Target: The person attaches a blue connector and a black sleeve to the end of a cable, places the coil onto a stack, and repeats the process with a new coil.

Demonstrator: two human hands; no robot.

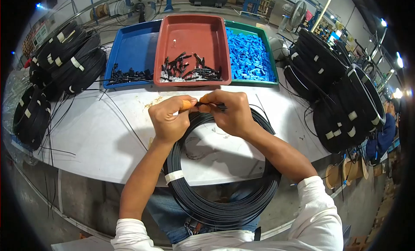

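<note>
A factory floor with fans lies behind a white worktop (99, 138). Stacks of taped black cable coils sit at its left edge (71, 60) and right edge (337, 91). One black cable coil (225, 210) hangs over the near edge, partly on the person's lap. Along the far edge stand a blue tray (132, 47), a red tray (194, 37) with black connectors, and a green tray (272, 65) of blue parts. Above the coil's far side, the left hand (170, 119) and right hand (229, 112), thumbs in orange covers, both pinch the cable end (216, 105) between thumb and forefinger
</note>
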